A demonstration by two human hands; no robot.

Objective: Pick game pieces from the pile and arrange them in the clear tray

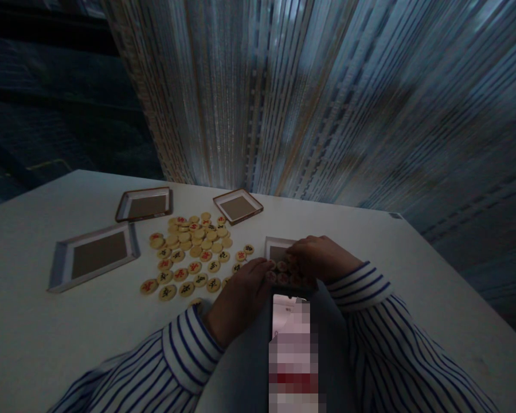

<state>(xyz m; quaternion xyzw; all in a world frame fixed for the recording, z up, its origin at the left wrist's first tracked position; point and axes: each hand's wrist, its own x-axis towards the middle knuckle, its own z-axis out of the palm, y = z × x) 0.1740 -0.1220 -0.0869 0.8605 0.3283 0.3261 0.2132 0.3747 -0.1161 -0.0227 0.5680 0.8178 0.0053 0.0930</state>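
A small box [279,241] with a pale rim stands in front of me, with several round Chinese chess pieces [282,279] in rows in its near part. My left hand [244,295] is at the box's left side, fingers together and bent against its edge. Over the right side of the box curls my right hand [324,256]; its fingertips are partly hidden among the pieces, and I cannot make out what they hold. Left of the box, many loose Chinese chess pieces [193,241] with red or black characters lie spread and partly heaped on the white table [417,298].
Three open trays stand beyond the loose pieces: a large tray [131,257] at left, a brown-rimmed tray [168,198] behind it, and a small tray [260,207] at the back. A phone [291,304] with a lit screen is close below my hands. A string curtain [223,103] hangs behind the table.
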